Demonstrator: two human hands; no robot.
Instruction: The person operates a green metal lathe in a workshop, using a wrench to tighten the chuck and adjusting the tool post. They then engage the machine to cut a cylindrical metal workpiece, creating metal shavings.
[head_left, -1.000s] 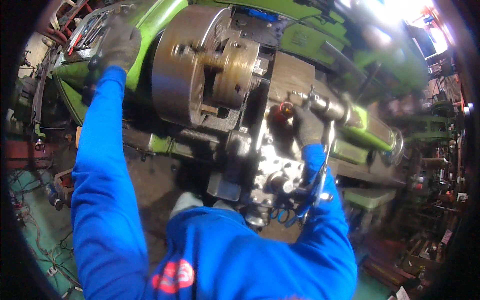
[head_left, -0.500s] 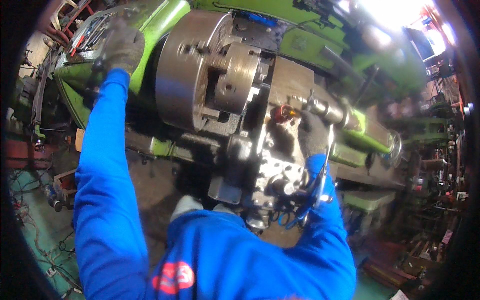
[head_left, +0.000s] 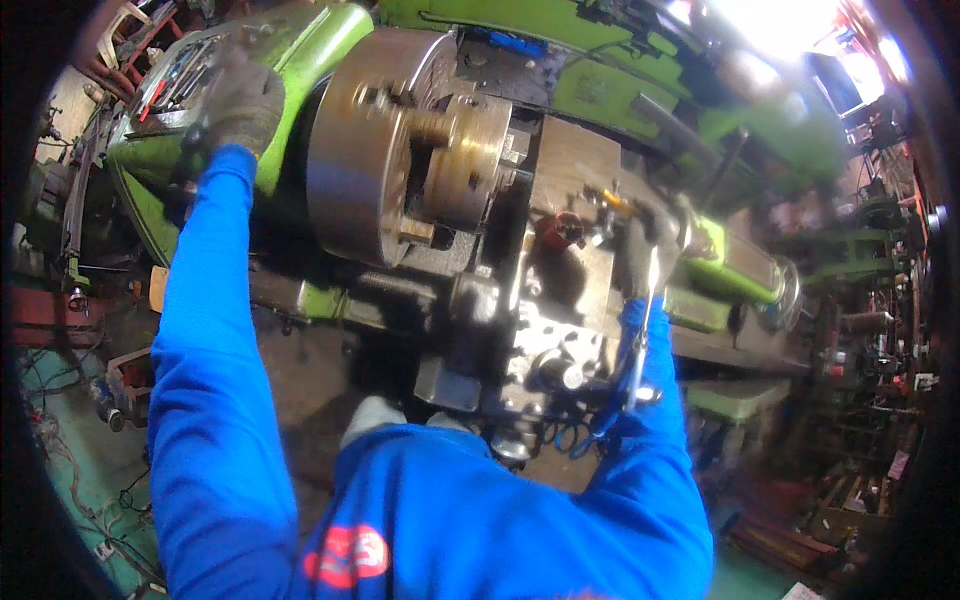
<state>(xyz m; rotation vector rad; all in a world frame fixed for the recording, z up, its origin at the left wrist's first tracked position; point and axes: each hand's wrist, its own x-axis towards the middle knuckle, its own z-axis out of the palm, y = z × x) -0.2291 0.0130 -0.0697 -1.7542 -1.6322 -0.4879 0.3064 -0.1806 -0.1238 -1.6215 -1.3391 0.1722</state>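
My left hand (head_left: 243, 108), in a dark work glove, reaches to the green headstock (head_left: 325, 45) of a lathe. Its fingers are smeared, so their grip does not show. Right of it, the big round chuck (head_left: 350, 150) bears a ring-shaped metal workpiece (head_left: 468, 165), both partly blurred. My gloved right hand (head_left: 645, 245) is closed round a slim tool with a yellow part (head_left: 616, 202), perhaps a brush; its tip is blurred. A small red can (head_left: 564, 231) stands on the carriage (head_left: 580, 165), just left of that hand.
A bright metal tool post (head_left: 552, 350) sits on the near side of the carriage. A long shiny lever (head_left: 640, 350) rises beside my right forearm. The green tailstock (head_left: 738, 262) lies to the right. Loose hand tools (head_left: 180, 80) lie on top of the headstock.
My right hand has moved right, away from the red can, and the yellow tool has come up from the can with it. My left hand stays at the headstock.
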